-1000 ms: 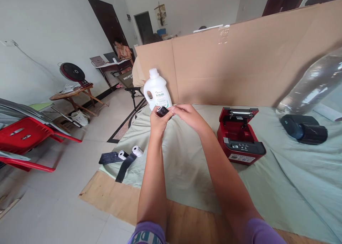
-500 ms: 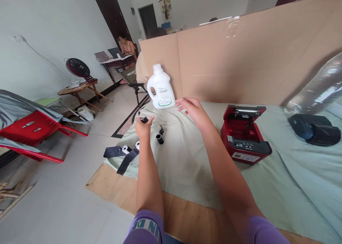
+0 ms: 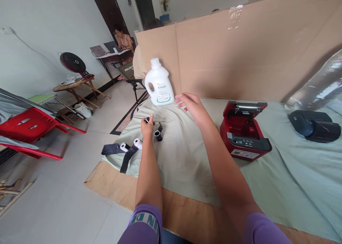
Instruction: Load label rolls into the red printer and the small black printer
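Note:
My left hand [image 3: 147,127] is closed on a small black roll [image 3: 146,120], mostly covered by the fingers, with the thumb pointing up. Close to its right, another black roll [image 3: 158,135] stands on the cloth, a short dark strip [image 3: 160,126] at its back. Two white-cored rolls [image 3: 138,143] with long black tails lie to the left of my left wrist. My right hand [image 3: 190,105] hovers over the cloth with loosely bent, parted fingers and nothing in them. Its fingertips are near the lower right of a white detergent bottle [image 3: 159,83], which stands upright; contact is not clear.
A red label printer [image 3: 244,133] with its lid up sits on the green cloth [image 3: 192,165]. Dark objects [image 3: 314,126] and a plastic-wrapped bundle lie far right. A cardboard panel [image 3: 213,58] stands behind. A red chair [image 3: 29,130], a fan and a seated person are at left.
My left hand has moved slightly right, toward the standing black roll, still with its own roll. My right hand keeps its place by the bottle. The view has shifted a little.

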The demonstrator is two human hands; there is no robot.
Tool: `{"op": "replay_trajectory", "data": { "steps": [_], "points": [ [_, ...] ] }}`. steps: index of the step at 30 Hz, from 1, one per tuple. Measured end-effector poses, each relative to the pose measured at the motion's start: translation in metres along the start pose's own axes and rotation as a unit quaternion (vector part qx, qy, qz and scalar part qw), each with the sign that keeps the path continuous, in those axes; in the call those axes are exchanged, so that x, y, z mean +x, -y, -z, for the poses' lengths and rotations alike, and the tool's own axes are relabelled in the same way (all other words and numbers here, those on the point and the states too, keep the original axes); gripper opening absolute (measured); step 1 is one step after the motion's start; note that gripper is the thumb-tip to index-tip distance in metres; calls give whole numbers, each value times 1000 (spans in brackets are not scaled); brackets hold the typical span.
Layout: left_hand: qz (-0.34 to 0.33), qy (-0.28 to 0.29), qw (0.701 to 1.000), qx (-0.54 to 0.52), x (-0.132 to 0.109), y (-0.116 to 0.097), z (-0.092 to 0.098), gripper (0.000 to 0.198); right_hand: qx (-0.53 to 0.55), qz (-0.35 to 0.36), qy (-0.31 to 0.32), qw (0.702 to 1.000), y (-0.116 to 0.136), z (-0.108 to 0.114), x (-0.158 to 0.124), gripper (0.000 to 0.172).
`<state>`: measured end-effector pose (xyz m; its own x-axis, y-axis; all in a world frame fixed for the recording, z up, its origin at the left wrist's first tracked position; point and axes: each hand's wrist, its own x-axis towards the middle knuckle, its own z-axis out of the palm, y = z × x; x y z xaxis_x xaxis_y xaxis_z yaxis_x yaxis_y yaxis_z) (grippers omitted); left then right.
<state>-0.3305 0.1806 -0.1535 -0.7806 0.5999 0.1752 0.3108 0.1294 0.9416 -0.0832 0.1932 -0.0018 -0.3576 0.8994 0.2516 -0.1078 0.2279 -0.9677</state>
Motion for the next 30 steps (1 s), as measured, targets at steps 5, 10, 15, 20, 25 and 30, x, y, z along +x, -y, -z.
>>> {"op": "replay_trajectory", "data": {
  "steps": [5,10,15,20,25,30],
  "points": [
    [-22,14,999,-35,-3,0,-3,47,5,-2,5,1000,0,-4,-1,24],
    [32,13,989,-141,-1,5,-10,49,6,-4,7,1000,1,-5,-2,24],
    [42,-9,990,-132,3,10,-11,48,7,-7,5,1000,2,-5,-4,25],
    [19,-25,999,-24,7,12,-10,26,3,-12,5,1000,3,-5,-4,24],
    [-1,-25,999,32,7,12,-7,11,6,-11,6,1000,4,-6,-4,24],
    [-30,-7,997,73,5,14,-6,24,9,-15,8,1000,4,-7,-5,23]
  ]
}}
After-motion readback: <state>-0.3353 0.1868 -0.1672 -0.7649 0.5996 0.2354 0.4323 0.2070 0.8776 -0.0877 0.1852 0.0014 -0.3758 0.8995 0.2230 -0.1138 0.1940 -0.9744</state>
